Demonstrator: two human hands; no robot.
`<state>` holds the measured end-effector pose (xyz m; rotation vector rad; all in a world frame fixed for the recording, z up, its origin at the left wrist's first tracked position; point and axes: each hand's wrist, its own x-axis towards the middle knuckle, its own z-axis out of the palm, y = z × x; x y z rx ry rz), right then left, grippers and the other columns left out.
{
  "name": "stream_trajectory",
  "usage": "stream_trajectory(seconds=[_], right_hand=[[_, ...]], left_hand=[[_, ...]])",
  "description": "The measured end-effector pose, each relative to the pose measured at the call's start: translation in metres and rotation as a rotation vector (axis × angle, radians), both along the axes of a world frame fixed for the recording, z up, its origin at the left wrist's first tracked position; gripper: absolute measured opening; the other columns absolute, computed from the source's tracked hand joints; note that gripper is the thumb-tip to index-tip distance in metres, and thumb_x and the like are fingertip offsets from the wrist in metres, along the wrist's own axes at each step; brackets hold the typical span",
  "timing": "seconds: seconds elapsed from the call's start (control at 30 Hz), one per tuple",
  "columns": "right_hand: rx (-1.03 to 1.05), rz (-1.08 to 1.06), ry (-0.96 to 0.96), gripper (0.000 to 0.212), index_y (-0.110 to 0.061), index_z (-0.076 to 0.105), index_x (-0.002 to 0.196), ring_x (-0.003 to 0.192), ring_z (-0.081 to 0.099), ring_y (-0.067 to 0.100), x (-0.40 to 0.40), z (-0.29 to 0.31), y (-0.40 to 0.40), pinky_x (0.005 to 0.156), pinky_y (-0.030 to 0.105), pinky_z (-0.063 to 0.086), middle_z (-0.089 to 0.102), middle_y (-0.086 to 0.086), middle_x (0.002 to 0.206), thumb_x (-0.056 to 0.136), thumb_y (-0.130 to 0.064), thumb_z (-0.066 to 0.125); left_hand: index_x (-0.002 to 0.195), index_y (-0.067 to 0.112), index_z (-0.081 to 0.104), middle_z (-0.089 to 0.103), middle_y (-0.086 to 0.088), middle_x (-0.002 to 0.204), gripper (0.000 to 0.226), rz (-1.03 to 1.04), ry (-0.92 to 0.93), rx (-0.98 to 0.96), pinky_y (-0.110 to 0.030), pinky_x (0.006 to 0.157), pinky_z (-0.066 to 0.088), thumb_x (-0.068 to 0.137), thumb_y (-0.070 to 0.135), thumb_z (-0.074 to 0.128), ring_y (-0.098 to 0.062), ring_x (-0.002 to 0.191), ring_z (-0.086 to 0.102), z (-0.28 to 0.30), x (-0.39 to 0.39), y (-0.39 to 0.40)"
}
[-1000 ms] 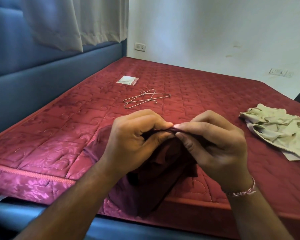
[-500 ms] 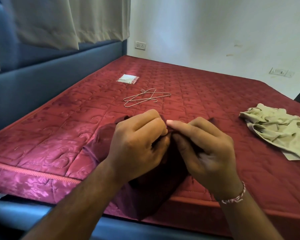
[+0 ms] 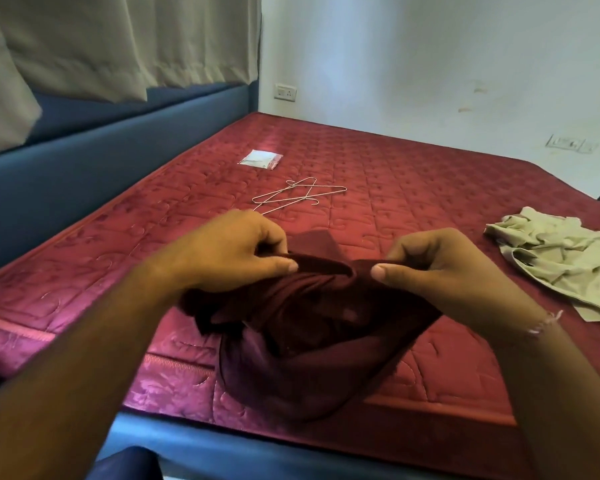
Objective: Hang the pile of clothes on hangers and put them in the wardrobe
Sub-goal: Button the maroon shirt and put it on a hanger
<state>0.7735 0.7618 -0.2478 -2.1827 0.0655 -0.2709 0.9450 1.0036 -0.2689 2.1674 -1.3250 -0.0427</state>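
**A:** Maroon garment (image 3: 312,327), bunched, held up over the near edge of the mattress (image 3: 413,209); lower folds hang down past the piping. Left hand (image 3: 232,254) pinches the top hem, thumb flat along the cloth, fingers curled behind. Right hand (image 3: 444,268) does likewise, thumb on top. The two grips are apart, with a short span of rolled edge between them.

**B:** Hangers?

**A:** Wire hangers (image 3: 297,197), two or more crossed, lie further up the mattress, beyond the left hand, well apart from the cloth. Beige clothes (image 3: 561,261) lie crumpled to the right, untouched. Small white packet (image 3: 260,159) sits beyond the hangers. Wardrobe not in view.

**B:** Step in hand?

**A:** Judged: finding the garment's opening or shoulder line before any hanger goes in. Cannot tell which edge is held, collar or hem.

**B:** How to do it well?

**A:** Suggest working the pinches outward along the edge until the cloth drops flat and the neck shows. Keep both grips on a single layer; a doubled layer would hide the opening. Then free one hand for a hanger, lifting one clear of the crossed wires so they do not snag.
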Motion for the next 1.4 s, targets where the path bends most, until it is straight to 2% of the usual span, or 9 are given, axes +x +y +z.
stream_trajectory(seconds=[0.2, 0.33, 0.43, 0.5, 0.57, 0.63, 0.9, 1.03, 1.4], right_hand=[[0.437, 0.215, 0.004, 0.030, -0.007, 0.070, 0.080, 0.058, 0.060, 0.016, 0.003, -0.003, -0.024, 0.051, 0.022, 0.048, 0.065, 0.010, 0.069, 0.074, -0.027, 0.092], [0.576, 0.406, 0.006, 0.040, -0.011, 0.069, 0.076, 0.043, 0.035, 0.028, -0.001, 0.008, -0.037, 0.041, 0.029, 0.025, 0.047, 0.018, 0.057, 0.063, -0.036, 0.097], [0.523, 0.541, 0.061, 0.021, -0.009, 0.069, 0.078, 0.048, 0.038, 0.026, -0.001, 0.034, -0.035, 0.041, 0.033, 0.031, 0.053, 0.010, 0.061, 0.078, -0.020, 0.087], [0.287, 0.306, 0.045, 0.014, -0.009, 0.068, 0.079, 0.053, 0.049, 0.013, 0.021, 0.051, -0.043, 0.047, 0.024, 0.041, 0.057, 0.005, 0.063, 0.089, -0.011, 0.078], [-0.177, -0.002, -0.043, 0.015, -0.012, 0.072, 0.080, 0.059, 0.055, 0.009, 0.053, 0.065, -0.051, 0.057, 0.027, 0.046, 0.067, 0.013, 0.067, 0.089, -0.020, 0.080], [-0.359, -0.175, -0.134, 0.014, -0.018, 0.077, 0.079, 0.061, 0.058, 0.010, 0.076, 0.076, -0.057, 0.062, 0.030, 0.049, 0.073, 0.013, 0.073, 0.083, -0.029, 0.085], [-0.054, -0.240, -0.204, 0.027, -0.013, 0.072, 0.065, 0.058, 0.055, 0.006, 0.052, 0.096, -0.060, 0.056, 0.017, 0.045, 0.064, 0.001, 0.062, 0.084, -0.030, 0.082], [0.417, -0.032, -0.193, 0.017, -0.006, 0.072, 0.077, 0.059, 0.062, 0.016, 0.031, 0.091, -0.025, 0.052, 0.023, 0.051, 0.065, 0.012, 0.071, 0.081, -0.021, 0.077], [0.508, 0.151, -0.189, 0.005, -0.005, 0.076, 0.082, 0.066, 0.070, 0.018, 0.009, 0.089, 0.016, 0.058, 0.024, 0.056, 0.071, 0.015, 0.078, 0.078, -0.007, 0.074]], left_hand=[[0.092, 0.010, 0.079, 0.076, -0.004, 0.086, 0.009, -0.192, 0.314, -0.503, -0.019, 0.077, 0.054, 0.085, 0.007, 0.080, -0.007, 0.081, 0.067, 0.027, 0.017, 0.021], [0.089, 0.015, 0.079, 0.071, -0.006, 0.082, 0.008, -0.472, 0.577, -0.373, -0.024, 0.071, 0.052, 0.082, 0.011, 0.076, -0.015, 0.075, 0.064, 0.043, 0.039, 0.037], [0.087, 0.010, 0.079, 0.072, -0.005, 0.079, 0.019, -0.516, 0.722, -0.176, -0.020, 0.066, 0.053, 0.084, -0.005, 0.067, -0.011, 0.070, 0.067, 0.066, 0.059, 0.038], [0.093, 0.010, 0.081, 0.076, -0.004, 0.086, 0.014, -0.325, 0.491, -0.012, -0.025, 0.074, 0.057, 0.089, -0.001, 0.073, -0.010, 0.076, 0.069, 0.082, 0.085, 0.024], [0.097, 0.018, 0.082, 0.077, 0.006, 0.089, 0.009, 0.030, -0.091, 0.082, -0.035, 0.088, 0.058, 0.091, 0.013, 0.077, -0.006, 0.080, 0.068, 0.093, 0.108, -0.004], [0.097, 0.022, 0.083, 0.077, 0.010, 0.090, 0.010, 0.299, -0.394, -0.135, -0.039, 0.092, 0.056, 0.090, 0.019, 0.076, -0.009, 0.083, 0.069, 0.100, 0.112, -0.031], [0.098, 0.018, 0.081, 0.075, 0.009, 0.090, 0.015, 0.354, -0.395, -0.918, -0.017, 0.081, 0.055, 0.085, 0.009, 0.081, 0.004, 0.082, 0.069, 0.083, 0.065, -0.037], [0.101, 0.008, 0.081, 0.075, 0.001, 0.097, 0.015, 0.232, -0.577, -0.950, -0.022, 0.086, 0.053, 0.088, 0.002, 0.076, -0.009, 0.091, 0.070, 0.074, 0.017, -0.040], [0.092, 0.001, 0.080, 0.075, -0.005, 0.089, 0.009, 0.026, -0.672, -0.969, -0.038, 0.070, 0.055, 0.088, 0.008, 0.084, -0.019, 0.082, 0.069, 0.045, -0.053, -0.049]])
